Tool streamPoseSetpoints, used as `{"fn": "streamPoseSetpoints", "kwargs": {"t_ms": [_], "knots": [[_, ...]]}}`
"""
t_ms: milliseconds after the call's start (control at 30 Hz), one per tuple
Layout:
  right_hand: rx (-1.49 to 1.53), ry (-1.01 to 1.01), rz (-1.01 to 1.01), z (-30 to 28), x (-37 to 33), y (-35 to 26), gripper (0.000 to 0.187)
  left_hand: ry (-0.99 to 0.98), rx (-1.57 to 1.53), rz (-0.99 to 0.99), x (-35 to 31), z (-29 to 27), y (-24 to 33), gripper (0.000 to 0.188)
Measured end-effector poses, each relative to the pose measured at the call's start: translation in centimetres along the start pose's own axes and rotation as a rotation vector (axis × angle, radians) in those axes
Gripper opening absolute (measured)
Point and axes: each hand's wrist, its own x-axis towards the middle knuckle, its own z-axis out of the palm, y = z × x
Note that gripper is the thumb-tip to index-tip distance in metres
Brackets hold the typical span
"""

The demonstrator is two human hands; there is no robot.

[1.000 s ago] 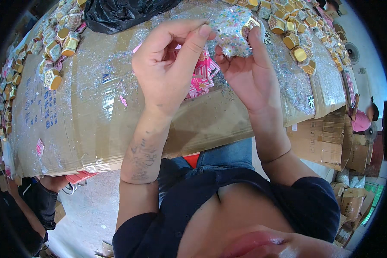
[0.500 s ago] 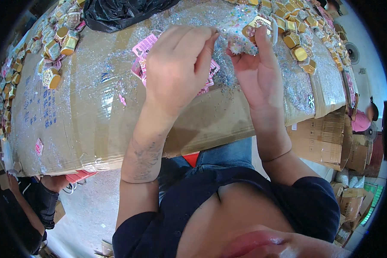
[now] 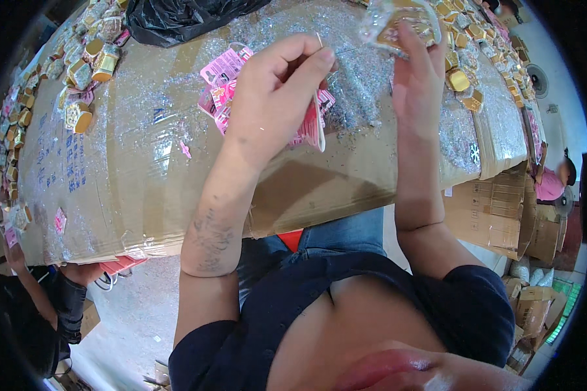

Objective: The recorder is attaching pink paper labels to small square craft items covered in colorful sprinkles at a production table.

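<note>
My left hand (image 3: 277,98) is over the middle of the cardboard surface, thumb and fingers pinched together. A thin pale sliver (image 3: 319,40) sticks up at its fingertips; what it belongs to is hidden. To the right and farther off, my right hand (image 3: 421,81) grips a gold piece with a clear, frosted-looking rim (image 3: 378,31), somewhat blurred. Beneath and beside my left hand lie pink printed cards (image 3: 220,70), partly covered by it. Some of them show edge-on (image 3: 317,127) next to its thumb side.
Glitter (image 3: 355,91) is strewn over the cardboard-covered table (image 3: 130,215). Gold-and-clear pieces are heaped at the left (image 3: 78,72) and right. A black plastic bag (image 3: 176,19) lies at the far side. Another person's arm (image 3: 36,287) is at the lower left, by the table edge.
My right hand has moved right and away with the gold piece, which has tilted. My left hand has turned slightly, baring its pinched fingertips and more of the pink cards.
</note>
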Motion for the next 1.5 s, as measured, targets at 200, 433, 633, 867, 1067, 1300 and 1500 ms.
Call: {"fn": "streamPoseSetpoints", "kwargs": {"t_ms": [200,433,633,867,1067,1300,1500], "knots": [[-0.374,-0.538,-0.136,-0.2,3.3,-0.1,0.043,-0.084,-0.426,-0.205,1.1,-0.7,-1.2,0.014],[-0.838,-1.009,-0.354,0.0,4.4,-0.8,0.027,-0.099,-0.4,-0.282,0.8,-0.9,-1.6,0.013],[-0.804,-1.169,-0.289,-0.7,5.6,-2.1,0.027,-0.287,-0.186,-0.244,1.3,-0.4,-1.7,0.017],[-0.857,-1.181,-0.47,0.7,4.2,-2.7,0.015,-0.356,-0.302,-0.387,0.6,-1.1,-0.8,0.017],[-0.99,-1.096,-0.648,0.8,4.3,-4.1,0.018,-0.382,-0.462,-0.354,0.7,-0.8,-0.5,0.016],[-0.938,-1.11,-0.62,2.4,3.9,-5.1,0.022,-0.364,-0.512,-0.311,0.6,-1.5,-0.4,0.016],[-0.985,-1.308,-0.495,3.4,4.8,-7.6,0.027,-0.402,-0.461,-0.313,0.5,-1.9,0.1,0.015]]}}
